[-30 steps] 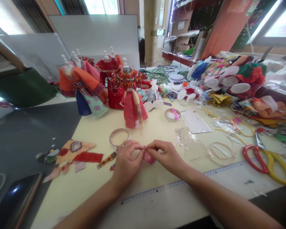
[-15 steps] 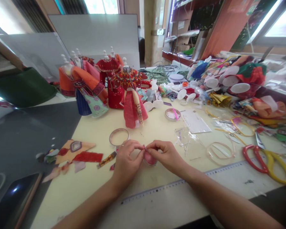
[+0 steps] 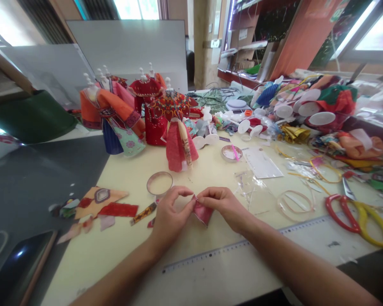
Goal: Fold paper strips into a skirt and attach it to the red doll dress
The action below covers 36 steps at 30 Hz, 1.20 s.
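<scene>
Pink fabric (image 3: 203, 213) now hangs open as a pointed flap just below the fingertips; earlier it sat bunched between the hands. Left hand (image 3: 170, 216): thumb and index arched, tips pinching the flap's upper left corner, other fingers curled. Right hand (image 3: 223, 207): thumb and index pressed together on the upper edge, other fingers folded in. Hands nearly touching, joined by the fabric.

Just beyond the left fingers: ring (image 3: 159, 183). Well beyond the fingers: red doll (image 3: 178, 148). Below the fingers: ruler (image 3: 210, 255). Far right of the fingers: scissors (image 3: 357, 221).
</scene>
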{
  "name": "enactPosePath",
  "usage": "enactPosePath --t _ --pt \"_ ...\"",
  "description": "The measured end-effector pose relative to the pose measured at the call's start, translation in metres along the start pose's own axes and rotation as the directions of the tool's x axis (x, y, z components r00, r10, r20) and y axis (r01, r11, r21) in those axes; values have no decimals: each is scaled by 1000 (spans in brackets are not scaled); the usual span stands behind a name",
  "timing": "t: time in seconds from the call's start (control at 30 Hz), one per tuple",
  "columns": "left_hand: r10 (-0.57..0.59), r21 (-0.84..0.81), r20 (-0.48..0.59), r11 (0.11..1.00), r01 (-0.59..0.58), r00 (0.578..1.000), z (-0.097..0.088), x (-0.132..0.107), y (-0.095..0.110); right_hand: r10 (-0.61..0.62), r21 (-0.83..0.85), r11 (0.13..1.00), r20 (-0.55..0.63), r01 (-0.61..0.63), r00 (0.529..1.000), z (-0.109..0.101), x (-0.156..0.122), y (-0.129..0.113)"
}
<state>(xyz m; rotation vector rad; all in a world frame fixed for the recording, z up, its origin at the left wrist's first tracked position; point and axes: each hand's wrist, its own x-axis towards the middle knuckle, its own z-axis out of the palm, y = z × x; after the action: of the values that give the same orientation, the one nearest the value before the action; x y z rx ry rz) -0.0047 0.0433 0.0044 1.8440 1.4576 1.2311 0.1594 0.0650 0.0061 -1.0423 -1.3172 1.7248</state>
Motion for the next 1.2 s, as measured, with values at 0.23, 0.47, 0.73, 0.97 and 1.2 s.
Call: enactPosePath --t 0.23,0.47,0.73,0.97,1.2 --pt "-103 -89 54 990 108 993 0 0 -3 42 109 993 17 -44 999 -2 0 0" --pt "86 -30 -7 996 -87 996 1 0 -3 41 102 994 7 -41 999 -1 1 0" --pt "227 90 -56 971 -222 972 0 -2 -3 47 47 998 7 -47 999 0 0 0" --pt "503 389 -44 805 -449 863 -1 -2 -7 37 32 999 -28 -36 999 1 0 0" --pt "593 480 17 701 -527 805 -4 -1 -6 30 -14 999 -38 -31 999 2 1 1"
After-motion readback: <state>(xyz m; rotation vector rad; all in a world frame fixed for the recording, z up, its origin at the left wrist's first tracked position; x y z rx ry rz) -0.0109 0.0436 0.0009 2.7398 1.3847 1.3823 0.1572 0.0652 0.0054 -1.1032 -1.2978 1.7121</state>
